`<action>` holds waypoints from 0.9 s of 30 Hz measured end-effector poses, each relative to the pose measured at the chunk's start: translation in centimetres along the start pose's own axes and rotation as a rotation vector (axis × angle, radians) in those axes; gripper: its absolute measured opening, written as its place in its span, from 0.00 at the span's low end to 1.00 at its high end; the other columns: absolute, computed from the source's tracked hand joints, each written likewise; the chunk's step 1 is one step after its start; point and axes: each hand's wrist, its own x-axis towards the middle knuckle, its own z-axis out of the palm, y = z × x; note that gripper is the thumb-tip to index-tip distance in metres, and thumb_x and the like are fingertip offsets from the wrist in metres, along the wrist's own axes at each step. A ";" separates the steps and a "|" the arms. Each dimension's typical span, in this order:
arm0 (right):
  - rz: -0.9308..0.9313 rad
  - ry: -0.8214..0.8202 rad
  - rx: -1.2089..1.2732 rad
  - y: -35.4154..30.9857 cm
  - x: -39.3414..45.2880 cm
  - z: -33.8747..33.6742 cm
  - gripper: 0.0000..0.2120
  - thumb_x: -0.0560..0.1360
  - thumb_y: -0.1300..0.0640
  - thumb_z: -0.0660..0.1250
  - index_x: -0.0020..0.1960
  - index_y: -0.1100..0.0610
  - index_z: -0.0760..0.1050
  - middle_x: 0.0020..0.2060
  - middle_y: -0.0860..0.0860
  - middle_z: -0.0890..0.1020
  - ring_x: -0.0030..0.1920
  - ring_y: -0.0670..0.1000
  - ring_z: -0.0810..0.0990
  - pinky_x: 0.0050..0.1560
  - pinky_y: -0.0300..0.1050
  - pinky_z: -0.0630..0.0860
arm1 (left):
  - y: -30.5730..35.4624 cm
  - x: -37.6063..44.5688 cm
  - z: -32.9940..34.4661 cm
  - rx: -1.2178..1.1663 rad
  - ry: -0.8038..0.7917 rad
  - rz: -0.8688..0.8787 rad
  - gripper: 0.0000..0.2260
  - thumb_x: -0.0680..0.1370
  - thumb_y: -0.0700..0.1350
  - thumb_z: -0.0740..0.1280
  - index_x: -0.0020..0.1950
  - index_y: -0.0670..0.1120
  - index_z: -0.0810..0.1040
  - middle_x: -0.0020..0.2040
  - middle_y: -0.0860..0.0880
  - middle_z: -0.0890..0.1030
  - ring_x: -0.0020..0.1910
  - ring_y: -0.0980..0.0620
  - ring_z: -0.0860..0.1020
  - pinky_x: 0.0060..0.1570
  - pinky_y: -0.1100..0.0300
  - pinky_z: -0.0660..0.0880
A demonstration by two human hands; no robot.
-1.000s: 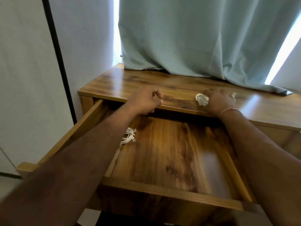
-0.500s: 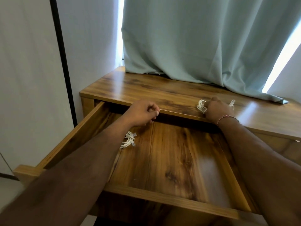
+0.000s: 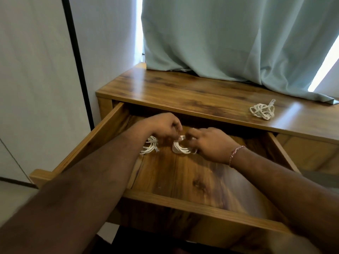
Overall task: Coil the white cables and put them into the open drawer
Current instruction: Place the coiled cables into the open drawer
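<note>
Both hands reach into the open wooden drawer [image 3: 113, 129]. The left hand [image 3: 163, 128] and right hand [image 3: 211, 142] pinch one coiled white cable [image 3: 180, 148] between them above the drawer floor. At its nine o'clock a second coiled cable [image 3: 149, 148] lies in the drawer. A third, loose white cable [image 3: 262, 111] rests on the worktop [image 3: 183, 94] at two o'clock, near the teal curtain [image 3: 229, 37].

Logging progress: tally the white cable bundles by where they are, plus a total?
In drawer, lying free: 1 (left bundle)
In drawer, held by left hand and right hand: 1 (middle bundle)
On desk top: 1 (loose bundle)
Total: 3
</note>
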 end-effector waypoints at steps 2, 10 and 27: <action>0.008 -0.039 0.002 -0.4 0.1 1.0 0.14 0.81 0.49 0.63 0.65 0.47 0.78 0.65 0.50 0.73 0.55 0.53 0.79 0.48 0.50 0.80 | 0.1 0.3 1.4 0.181 -0.026 0.035 0.09 0.75 0.43 0.77 0.53 0.50 0.82 0.44 0.49 0.85 0.43 0.49 0.85 0.42 0.51 0.83; 0.052 0.103 0.075 3.0 -2.1 0.9 0.26 0.80 0.52 0.62 0.78 0.43 0.64 0.77 0.45 0.67 0.60 0.49 0.80 0.40 0.42 0.76 | 1.3 1.7 1.9 0.361 0.137 0.103 0.05 0.77 0.43 0.72 0.47 0.53 0.82 0.44 0.54 0.83 0.46 0.54 0.82 0.47 0.56 0.79; 0.962 0.177 0.450 18.3 -8.4 4.0 0.16 0.75 0.53 0.72 0.63 0.52 0.79 0.69 0.60 0.73 0.64 0.64 0.78 0.60 0.53 0.76 | 14.1 7.4 6.5 0.468 0.226 0.413 0.20 0.79 0.43 0.66 0.72 0.52 0.75 0.60 0.48 0.82 0.59 0.46 0.80 0.57 0.50 0.78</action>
